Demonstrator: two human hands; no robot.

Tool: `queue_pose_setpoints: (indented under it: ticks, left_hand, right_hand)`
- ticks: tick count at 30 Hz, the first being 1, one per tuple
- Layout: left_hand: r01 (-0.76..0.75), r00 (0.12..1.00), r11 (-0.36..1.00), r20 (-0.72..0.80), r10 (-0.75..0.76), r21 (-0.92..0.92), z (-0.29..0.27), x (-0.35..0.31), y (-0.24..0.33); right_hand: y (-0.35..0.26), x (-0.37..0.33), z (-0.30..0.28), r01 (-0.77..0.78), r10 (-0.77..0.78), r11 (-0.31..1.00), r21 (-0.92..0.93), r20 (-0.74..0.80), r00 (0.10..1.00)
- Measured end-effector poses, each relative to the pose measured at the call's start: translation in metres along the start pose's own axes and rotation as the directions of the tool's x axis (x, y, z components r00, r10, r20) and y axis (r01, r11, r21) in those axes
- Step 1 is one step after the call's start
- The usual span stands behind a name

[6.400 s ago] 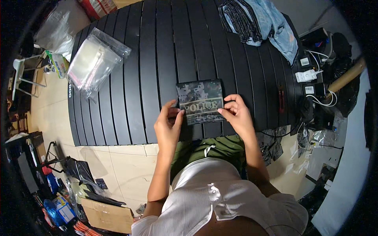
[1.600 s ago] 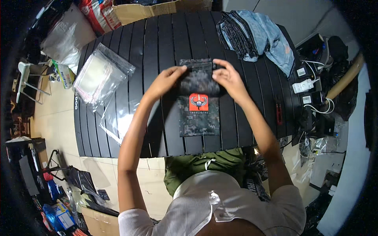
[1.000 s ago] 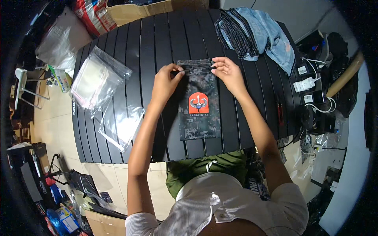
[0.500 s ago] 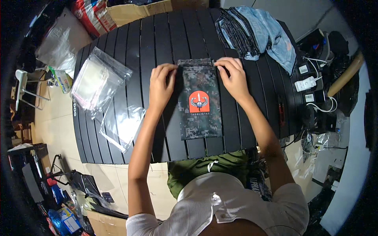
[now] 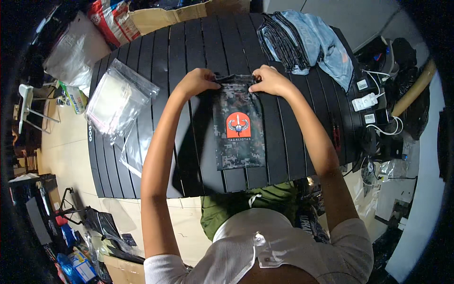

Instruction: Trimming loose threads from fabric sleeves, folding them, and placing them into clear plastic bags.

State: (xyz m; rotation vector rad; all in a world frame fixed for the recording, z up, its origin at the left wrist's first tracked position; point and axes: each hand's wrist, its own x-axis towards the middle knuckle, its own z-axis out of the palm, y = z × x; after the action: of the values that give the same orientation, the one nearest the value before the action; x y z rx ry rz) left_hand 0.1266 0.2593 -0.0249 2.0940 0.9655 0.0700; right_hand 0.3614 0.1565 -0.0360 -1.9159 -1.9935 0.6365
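A flat, folded camouflage cloth [image 5: 240,154] with a red-orange emblem patch lies lengthwise on the black slatted table [image 5: 279,151]. My left hand [image 5: 198,82] pinches the left corner of its far edge between thumb and fingers. At the opposite corner my right hand [image 5: 269,80] grips the same edge, thumb on the near side. The far edge is slightly raised and bent between both hands, while the rest rests flat. What kind of article the cloth is, I cannot tell.
Left of my arm lie a stack of clear plastic sleeves [image 5: 113,97] and a loose clear bag [image 5: 137,149]. Folded dark and blue fabric [image 5: 307,40] sits at the far right. A red tool [image 5: 336,137] lies near the right edge, with a white power adapter [image 5: 364,102] and cables beyond.
Both hands have moved onto the far corners of the cloth and closed on them. Its far edge is now lifted a little, and my forearms have swung outward and forward.
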Motion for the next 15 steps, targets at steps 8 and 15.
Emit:
queue_pose_setpoints:
  ticks: [8,15]
  left_hand:
    - [-0.175,0.955,0.876,-0.292,0.041,-0.449,0.005,-0.052,0.027]
    - [-0.333,0.866,0.917,-0.456,0.204,-0.221,0.05,-0.133,0.036]
  right_hand:
    - [-0.037,-0.043,-0.02,0.189,-0.085,0.781,0.595,-0.198,0.977]
    - [-0.048,-0.108,0.003,0.477,-0.358,0.868,0.141,-0.488,0.796]
